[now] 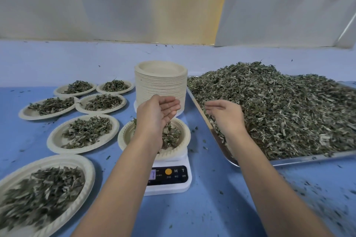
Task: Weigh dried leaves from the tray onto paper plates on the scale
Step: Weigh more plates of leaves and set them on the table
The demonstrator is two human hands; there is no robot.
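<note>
A white digital scale (169, 177) stands in the middle of the blue table with a paper plate (185, 140) on it, partly filled with dried leaves (171, 134). My left hand (157, 113) hovers above that plate, palm turned up and fingers straight, with a few leaves falling under it. My right hand (226, 115) is over the left edge of the metal tray (308, 158), fingers relaxed and touching the big heap of dried leaves (285, 113). My left forearm hides part of the plate and the scale's display.
A tall stack of paper plates (160, 81) stands behind the scale. Several filled plates (84, 132) lie to the left, one large in the near corner (44, 194). Leaf crumbs litter the cloth at the right. White sheeting hangs behind the table.
</note>
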